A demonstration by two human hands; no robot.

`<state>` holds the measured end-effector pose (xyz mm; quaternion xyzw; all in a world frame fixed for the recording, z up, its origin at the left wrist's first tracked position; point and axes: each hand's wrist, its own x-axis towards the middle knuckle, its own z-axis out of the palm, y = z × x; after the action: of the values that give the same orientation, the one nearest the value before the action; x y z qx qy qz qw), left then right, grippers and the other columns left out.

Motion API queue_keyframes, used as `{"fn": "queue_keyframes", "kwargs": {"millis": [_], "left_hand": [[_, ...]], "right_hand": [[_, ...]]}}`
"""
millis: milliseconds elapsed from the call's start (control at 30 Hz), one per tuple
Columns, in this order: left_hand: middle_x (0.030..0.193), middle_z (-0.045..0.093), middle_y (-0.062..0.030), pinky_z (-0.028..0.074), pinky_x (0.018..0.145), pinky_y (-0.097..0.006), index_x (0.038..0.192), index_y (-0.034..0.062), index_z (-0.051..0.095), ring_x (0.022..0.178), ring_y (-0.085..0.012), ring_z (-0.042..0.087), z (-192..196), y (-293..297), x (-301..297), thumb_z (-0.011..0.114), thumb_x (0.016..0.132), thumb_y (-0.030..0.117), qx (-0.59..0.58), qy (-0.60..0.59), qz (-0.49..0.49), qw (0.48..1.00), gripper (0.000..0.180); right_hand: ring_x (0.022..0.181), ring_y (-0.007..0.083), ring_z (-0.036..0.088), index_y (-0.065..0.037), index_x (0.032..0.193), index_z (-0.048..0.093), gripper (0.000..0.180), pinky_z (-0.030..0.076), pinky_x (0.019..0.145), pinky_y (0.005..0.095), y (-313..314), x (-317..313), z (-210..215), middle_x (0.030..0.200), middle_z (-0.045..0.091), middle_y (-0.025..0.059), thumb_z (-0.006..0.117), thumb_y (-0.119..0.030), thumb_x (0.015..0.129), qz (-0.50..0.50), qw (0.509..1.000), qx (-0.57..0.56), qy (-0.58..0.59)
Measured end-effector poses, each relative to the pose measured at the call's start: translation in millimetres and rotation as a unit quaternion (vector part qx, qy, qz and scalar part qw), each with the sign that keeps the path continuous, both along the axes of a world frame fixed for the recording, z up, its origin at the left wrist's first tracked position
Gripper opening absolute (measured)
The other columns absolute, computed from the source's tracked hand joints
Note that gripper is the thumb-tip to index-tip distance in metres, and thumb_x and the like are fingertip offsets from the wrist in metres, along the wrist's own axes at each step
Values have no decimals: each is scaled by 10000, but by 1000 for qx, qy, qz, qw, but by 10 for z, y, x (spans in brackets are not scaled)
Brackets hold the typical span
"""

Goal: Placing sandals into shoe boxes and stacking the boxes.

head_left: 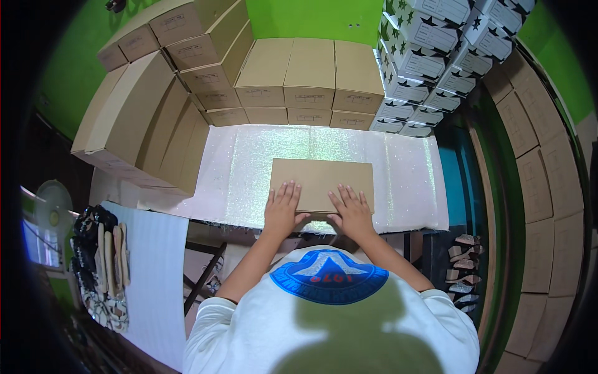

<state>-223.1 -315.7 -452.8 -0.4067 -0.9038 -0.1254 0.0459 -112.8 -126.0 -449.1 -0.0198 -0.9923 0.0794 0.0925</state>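
Observation:
A closed brown cardboard box (322, 176) lies near the front edge of a table with a shiny whitish cover (249, 162). My left hand (284, 204) rests on the box's near left part, its fingers stretched over the top and its thumb by the near side. On the near right part lies my right hand (352, 209), fingers spread across the top and thumb likewise at the near edge. Both hands are open and touch the box without grasping anything else. What is inside the box cannot be seen.
Stacked brown boxes (309, 68) line the back, with more boxes (140, 118) at the left. White boxes with black stars (420, 65) rise at the back right. Shoes (464, 262) sit low at the right; dark and beige items (103, 262) lie on a white side surface (156, 274).

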Motion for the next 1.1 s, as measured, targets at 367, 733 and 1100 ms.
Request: {"fn": "queue_keyframes", "kwargs": {"millis": [367, 733, 1100], "left_hand": [[1416, 295, -104, 137, 1000, -629, 1356, 78, 304, 1307, -293, 266, 66, -320, -58, 541, 774, 520, -78, -23, 86, 993, 768], [1423, 252, -132, 107, 1004, -638, 1360, 64, 280, 1327, -302, 207, 114, 257, -27, 631, 644, 583, -42, 3, -57, 997, 952], [1396, 318, -118, 251, 1021, -512, 1359, 65, 280, 1292, -261, 302, 35, -80, -182, 745, 595, 416, 15, -33, -1, 999, 961]], "right_hand": [[1303, 291, 271, -170, 1346, 344, 750, 139, 1037, 572, 375, 334, 103, 1406, 310, 100, 546, -563, 739, -142, 988, 24, -57], [1311, 310, 240, -113, 1355, 303, 789, 144, 1029, 583, -194, -303, 116, 1412, 278, 117, 595, -504, 734, -7, 999, -3, -50], [1298, 284, 283, -111, 1360, 283, 892, 206, 1040, 525, 90, -17, 91, 1409, 293, 99, 719, -409, 642, -69, 996, -20, -48]]}}
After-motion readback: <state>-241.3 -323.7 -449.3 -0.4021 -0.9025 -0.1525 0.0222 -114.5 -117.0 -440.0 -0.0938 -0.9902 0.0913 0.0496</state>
